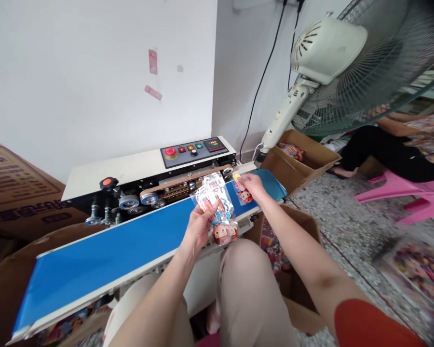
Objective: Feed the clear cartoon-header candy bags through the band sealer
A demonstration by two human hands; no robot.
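Note:
My left hand (198, 226) is closed around a small stack of clear plastic packets (217, 207) printed with cartoon figures, held over the near edge of the blue conveyor belt (104, 255). My right hand (251, 184) pinches a single packet (243, 193) and rests it on the belt at the right end, beside the sealing head of the white sealing machine (130, 168). My knees show below the belt.
An open cardboard box (304, 159) with packets stands right of the machine, another (296, 226) sits under my right arm. A standing fan (347, 62) leans in at upper right. Another person sits beyond it by pink stools (412, 193). Brown cartons (18, 193) stand left.

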